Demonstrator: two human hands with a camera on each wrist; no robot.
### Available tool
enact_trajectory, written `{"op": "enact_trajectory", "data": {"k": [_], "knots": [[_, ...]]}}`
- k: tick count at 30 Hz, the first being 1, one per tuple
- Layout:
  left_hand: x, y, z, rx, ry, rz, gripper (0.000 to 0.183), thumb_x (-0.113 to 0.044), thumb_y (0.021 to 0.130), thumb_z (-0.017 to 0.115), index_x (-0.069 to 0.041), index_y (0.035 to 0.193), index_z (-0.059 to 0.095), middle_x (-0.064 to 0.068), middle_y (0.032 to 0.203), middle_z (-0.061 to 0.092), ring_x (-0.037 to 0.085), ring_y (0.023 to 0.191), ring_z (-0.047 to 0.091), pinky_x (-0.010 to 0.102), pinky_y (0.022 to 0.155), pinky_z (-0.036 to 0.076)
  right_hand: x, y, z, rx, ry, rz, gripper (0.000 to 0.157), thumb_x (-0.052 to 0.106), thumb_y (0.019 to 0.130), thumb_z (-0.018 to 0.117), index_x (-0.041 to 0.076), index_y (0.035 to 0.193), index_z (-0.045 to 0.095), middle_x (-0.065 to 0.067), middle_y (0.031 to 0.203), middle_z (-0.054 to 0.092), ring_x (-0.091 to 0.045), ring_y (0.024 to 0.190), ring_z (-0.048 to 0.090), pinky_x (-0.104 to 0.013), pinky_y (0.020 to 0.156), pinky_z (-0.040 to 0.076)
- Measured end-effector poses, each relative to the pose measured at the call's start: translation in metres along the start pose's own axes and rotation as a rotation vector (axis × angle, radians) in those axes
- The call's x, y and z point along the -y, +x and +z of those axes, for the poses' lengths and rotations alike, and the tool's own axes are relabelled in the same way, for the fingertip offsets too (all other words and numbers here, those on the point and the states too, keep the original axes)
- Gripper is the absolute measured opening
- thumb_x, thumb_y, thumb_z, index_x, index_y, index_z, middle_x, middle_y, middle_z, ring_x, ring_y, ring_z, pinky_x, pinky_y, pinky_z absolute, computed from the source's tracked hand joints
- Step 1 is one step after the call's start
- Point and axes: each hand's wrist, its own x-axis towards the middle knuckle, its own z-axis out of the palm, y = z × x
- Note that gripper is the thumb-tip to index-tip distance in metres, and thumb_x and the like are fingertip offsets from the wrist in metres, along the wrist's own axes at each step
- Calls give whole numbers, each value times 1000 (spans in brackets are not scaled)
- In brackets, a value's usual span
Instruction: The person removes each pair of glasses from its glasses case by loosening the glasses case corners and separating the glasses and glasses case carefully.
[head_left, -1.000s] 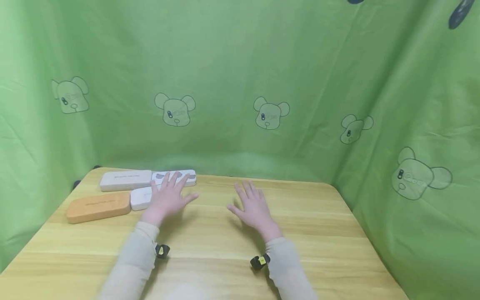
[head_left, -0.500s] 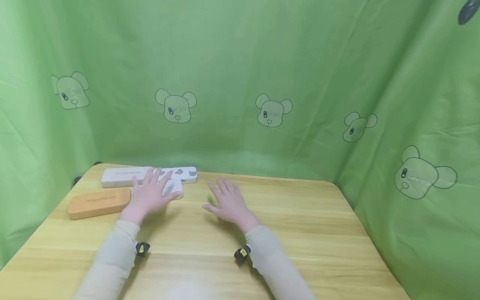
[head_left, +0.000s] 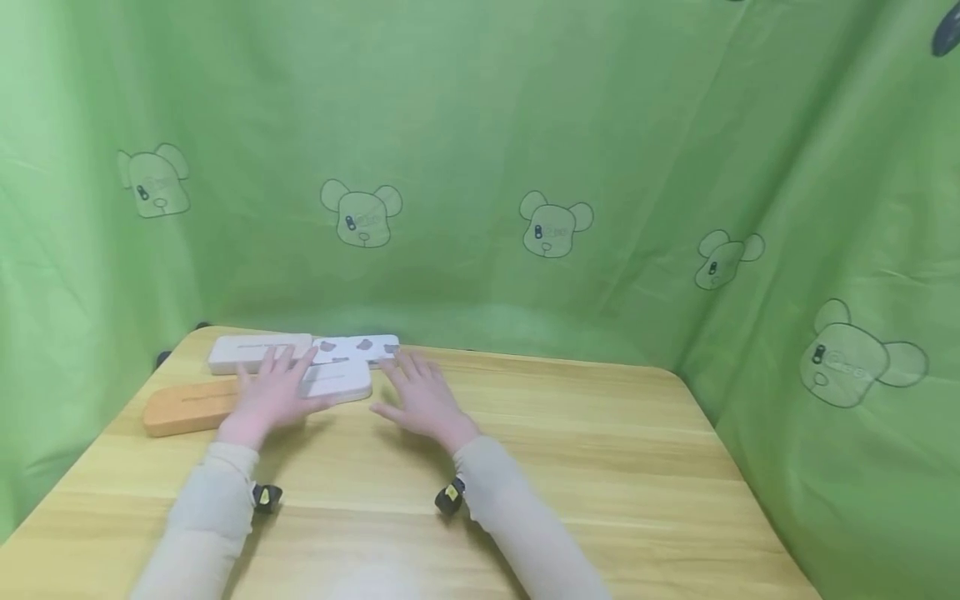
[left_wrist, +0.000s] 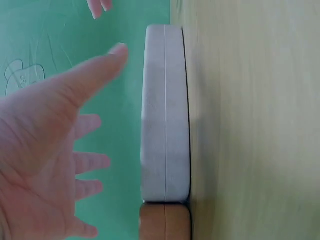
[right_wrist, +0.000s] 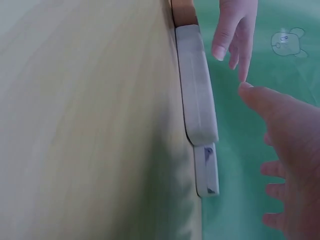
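Observation:
Two rows of long, rounded cases with lid seams lie at the table's back left. In front, an orange case (head_left: 183, 410) sits end to end with a white case (head_left: 341, 380). Behind them are a pale grey case (head_left: 228, 357) and a white case with dark patches (head_left: 352, 347). My left hand (head_left: 273, 393) hovers with spread fingers over the place where the front cases meet, hiding part of both. My right hand (head_left: 422, 398), fingers also extended, is just right of the front white case. Neither hand holds anything; whether fingertips touch a case cannot be told.
The wooden table (head_left: 600, 475) extends to the right and toward me. A green curtain (head_left: 465, 167) with mouse-like or bear-like face drawings hangs behind the table and along both sides.
Both hands have moved left. My left hand has passed from above the white cases toward the orange one, and my right hand has come near the white cases. The cases stay put.

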Motion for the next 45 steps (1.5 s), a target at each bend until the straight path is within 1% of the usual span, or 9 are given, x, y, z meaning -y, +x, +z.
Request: {"op": "enact_trajectory", "data": {"k": [7,14,19,23,27,33,38,42,45], "knots": [[12,-2,3,11,1,-31,98,-57,81,69,-10,154,24,31,157,15,59,142,6,83,102,-7,17,20,10,26,-1,0,80,65,92,46,21,155,25,-10,162,25,-34,150,21,-56,121,22],[13,-4,4,20,-15,-102,97,-45,81,73,-3,152,24,33,156,14,59,142,2,82,103,-10,28,37,23,44,-16,0,79,61,93,49,19,155,24,-12,160,28,-37,150,21,-55,122,20],[14,-4,6,26,-16,-146,96,-43,81,74,-1,152,24,34,156,14,58,143,1,82,104,-10,32,46,30,70,-28,17,80,59,93,50,19,156,21,-11,162,25,-37,151,17,-55,122,19],[18,-2,11,24,-18,-161,96,-43,82,73,-1,151,24,33,155,15,58,143,1,82,103,-9,35,52,33,102,-28,26,81,59,94,50,18,156,19,-11,162,23,-35,151,18,-54,123,19],[21,-1,14,23,-22,-161,94,-41,82,73,1,151,25,33,155,17,58,143,2,83,103,-8,38,56,35,123,-23,36,81,58,93,51,18,156,19,-11,163,22,-34,151,18,-53,123,18],[17,0,13,44,-38,-165,90,-37,84,72,3,150,26,34,155,14,58,143,0,82,103,-9,37,59,41,118,-24,53,81,57,93,53,18,156,20,-10,162,24,-33,151,19,-53,123,17],[16,0,13,36,-16,-152,87,-35,82,74,4,147,31,34,155,17,57,143,4,82,105,-5,36,58,42,87,-34,55,80,58,92,53,18,155,23,-9,158,34,-32,149,24,-52,122,21],[15,1,15,33,14,-129,86,-34,79,77,6,144,36,33,155,21,56,143,7,81,106,-4,36,56,40,46,-25,45,80,58,90,57,16,153,29,-10,151,42,-33,146,31,-53,121,26],[13,1,15,31,17,-114,86,-33,76,79,8,141,39,33,154,23,56,143,8,81,106,-5,35,55,40,31,-24,36,82,58,88,61,16,152,31,-10,148,44,-32,144,33,-52,120,27]]}}
